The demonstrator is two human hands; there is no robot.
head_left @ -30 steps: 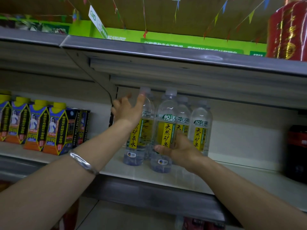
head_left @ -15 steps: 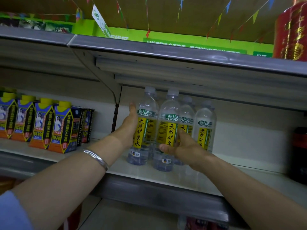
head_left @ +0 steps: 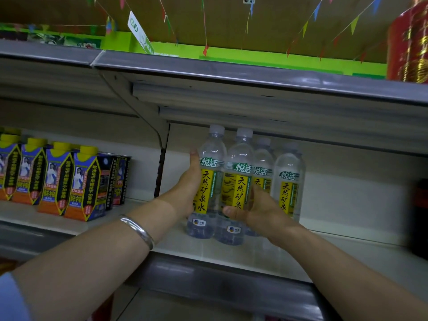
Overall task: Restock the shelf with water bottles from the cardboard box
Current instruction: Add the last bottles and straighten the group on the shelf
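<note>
Several clear water bottles with yellow and green labels stand close together on the white shelf. My left hand lies flat against the left side of the leftmost bottle, thumb pointing up; its fingers are hidden behind the bottle. My right hand grips the second bottle low down, thumb across its front and fingers between it and the third bottle. A fourth bottle stands at the right of the group. The cardboard box is out of view.
A row of blue and yellow drink cartons fills the shelf to the left, past the bracket. The upper shelf's edge hangs just above the bottle caps. A dark bottle stands at the far right, a red container on top.
My left hand came down from the leftmost bottle's cap, fingers spread, and now lies flat along its side. My right hand stays on the second bottle. The bottles stand slightly closer together.
</note>
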